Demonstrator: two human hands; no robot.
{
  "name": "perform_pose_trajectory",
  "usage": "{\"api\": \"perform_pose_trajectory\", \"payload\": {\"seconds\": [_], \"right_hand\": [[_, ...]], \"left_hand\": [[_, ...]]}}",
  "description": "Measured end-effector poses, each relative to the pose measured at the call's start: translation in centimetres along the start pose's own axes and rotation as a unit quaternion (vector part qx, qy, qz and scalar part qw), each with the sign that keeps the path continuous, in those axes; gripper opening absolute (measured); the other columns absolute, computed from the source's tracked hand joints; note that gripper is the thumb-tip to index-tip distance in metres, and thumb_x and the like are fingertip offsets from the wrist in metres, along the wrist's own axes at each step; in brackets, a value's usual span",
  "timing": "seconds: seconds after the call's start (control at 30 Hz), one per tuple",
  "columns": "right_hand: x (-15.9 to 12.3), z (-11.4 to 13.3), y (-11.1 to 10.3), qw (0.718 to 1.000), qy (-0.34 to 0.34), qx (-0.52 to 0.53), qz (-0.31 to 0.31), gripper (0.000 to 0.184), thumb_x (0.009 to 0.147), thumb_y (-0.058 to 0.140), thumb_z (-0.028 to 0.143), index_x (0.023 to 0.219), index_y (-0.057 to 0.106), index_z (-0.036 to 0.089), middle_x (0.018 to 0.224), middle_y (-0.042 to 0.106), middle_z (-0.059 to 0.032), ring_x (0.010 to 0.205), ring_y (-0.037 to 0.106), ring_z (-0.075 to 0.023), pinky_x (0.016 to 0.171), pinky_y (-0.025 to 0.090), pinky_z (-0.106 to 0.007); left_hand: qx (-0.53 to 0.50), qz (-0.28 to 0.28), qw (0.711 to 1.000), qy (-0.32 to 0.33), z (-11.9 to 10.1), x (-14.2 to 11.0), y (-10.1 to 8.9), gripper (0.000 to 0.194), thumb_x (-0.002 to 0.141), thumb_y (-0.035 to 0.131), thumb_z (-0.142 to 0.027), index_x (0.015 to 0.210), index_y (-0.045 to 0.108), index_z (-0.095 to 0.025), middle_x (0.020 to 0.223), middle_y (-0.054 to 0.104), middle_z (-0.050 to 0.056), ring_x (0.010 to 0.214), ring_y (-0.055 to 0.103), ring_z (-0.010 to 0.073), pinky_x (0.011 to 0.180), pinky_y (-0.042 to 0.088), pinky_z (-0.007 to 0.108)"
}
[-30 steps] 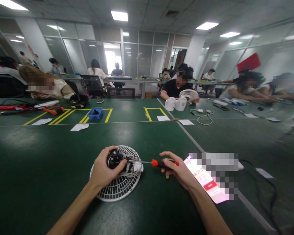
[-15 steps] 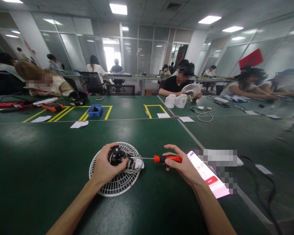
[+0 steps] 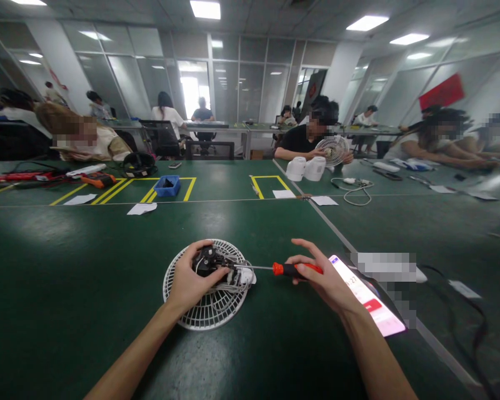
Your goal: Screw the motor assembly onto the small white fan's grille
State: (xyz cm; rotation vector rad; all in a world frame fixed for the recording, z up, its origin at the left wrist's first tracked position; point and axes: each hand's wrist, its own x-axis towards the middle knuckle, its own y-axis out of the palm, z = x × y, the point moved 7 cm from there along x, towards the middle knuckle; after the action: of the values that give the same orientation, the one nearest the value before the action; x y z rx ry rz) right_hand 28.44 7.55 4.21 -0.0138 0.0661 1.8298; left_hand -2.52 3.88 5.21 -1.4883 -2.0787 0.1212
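Note:
A white round fan grille point(image 3: 210, 314) lies on the green table, a black fan motor point(image 3: 206, 261) with wires and a white part on top of it. My left hand point(image 3: 194, 280) is closed around the motor, thumb on its near side and fingers over the far side. A screwdriver point(image 3: 291, 270) with a red and black handle is in my right hand point(image 3: 319, 275), between thumb and fingers, the index finger stretched out. Its shaft points left, nearly level, into the motor assembly; the tip is hidden there.
A lit phone point(image 3: 369, 300) lies beside my right wrist. Farther off are a blue bin point(image 3: 167, 186), white fan bases point(image 3: 304, 169), a white cable point(image 3: 356, 191), an orange tool point(image 3: 99, 179) and paper slips. Across the table a person point(image 3: 304, 136) holds another fan grille.
The whole view has shifted, so the fan and both hands appear slightly farther right. Both grips look the same. The person opposite has tilted their fan grille.

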Motion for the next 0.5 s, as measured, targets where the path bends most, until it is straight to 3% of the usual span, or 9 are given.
{"api": "perform_pose_trajectory", "payload": {"seconds": [0.1,0.17,0.23,0.4,0.43,0.5], "right_hand": [[0.1,-0.9,0.0,0.998,0.048,-0.040,-0.002,0.062,0.088,0.064,0.062,0.136,0.056,0.024,0.073,0.068,-0.0007,0.043,0.053,-0.0123,0.036,0.034,-0.022],[0.1,-0.7,-0.2,0.997,0.036,-0.067,0.003,0.060,0.087,0.066,0.060,0.134,0.057,0.025,0.067,0.064,0.0026,0.038,0.043,-0.0088,0.035,0.024,-0.020],[0.0,-0.2,-0.6,0.997,0.007,-0.075,-0.002,0.058,0.083,0.075,0.055,0.132,0.059,0.026,0.074,0.067,0.0015,0.043,0.046,-0.0088,0.038,0.027,-0.020],[-0.2,1.1,-0.8,0.997,-0.065,-0.033,0.000,0.066,0.069,0.090,0.042,0.127,0.062,0.028,0.097,0.074,-0.0034,0.074,0.065,-0.0177,0.062,0.049,-0.028],[-0.2,1.1,-0.7,0.997,-0.072,-0.028,0.001,0.064,0.069,0.090,0.043,0.126,0.063,0.028,0.097,0.074,-0.0037,0.077,0.066,-0.0188,0.066,0.051,-0.029],[0.0,0.7,-0.5,0.998,-0.052,-0.028,-0.013,0.056,0.077,0.082,0.053,0.122,0.064,0.025,0.093,0.074,-0.0047,0.068,0.063,-0.0167,0.059,0.049,-0.028]], "left_hand": [[-0.013,0.003,1.000,-0.011,0.1,-0.1,0.1,0.056,0.066,0.088,-0.043,0.114,0.066,-0.022,0.114,0.072,0.006,0.101,0.072,0.0257,0.099,0.057,0.046],[-0.024,0.005,1.000,-0.016,0.3,-0.1,0.2,0.057,0.066,0.088,-0.042,0.115,0.065,-0.023,0.115,0.072,0.006,0.102,0.072,0.0252,0.098,0.058,0.045],[-0.034,0.006,0.999,-0.022,0.4,-0.2,0.3,0.057,0.066,0.088,-0.041,0.115,0.065,-0.023,0.115,0.071,0.006,0.102,0.072,0.0248,0.097,0.059,0.044],[-0.039,0.006,0.999,-0.024,0.2,-0.2,0.4,0.057,0.065,0.089,-0.041,0.114,0.065,-0.022,0.112,0.071,0.007,0.101,0.072,0.0255,0.096,0.059,0.044],[-0.040,0.006,0.999,-0.023,0.1,-0.2,0.5,0.057,0.065,0.088,-0.041,0.113,0.065,-0.022,0.112,0.071,0.006,0.100,0.072,0.0253,0.096,0.059,0.044],[-0.042,0.005,0.999,-0.022,0.1,-0.2,0.5,0.055,0.066,0.088,-0.040,0.113,0.064,-0.022,0.111,0.071,0.005,0.100,0.072,0.0243,0.095,0.059,0.043]]}}
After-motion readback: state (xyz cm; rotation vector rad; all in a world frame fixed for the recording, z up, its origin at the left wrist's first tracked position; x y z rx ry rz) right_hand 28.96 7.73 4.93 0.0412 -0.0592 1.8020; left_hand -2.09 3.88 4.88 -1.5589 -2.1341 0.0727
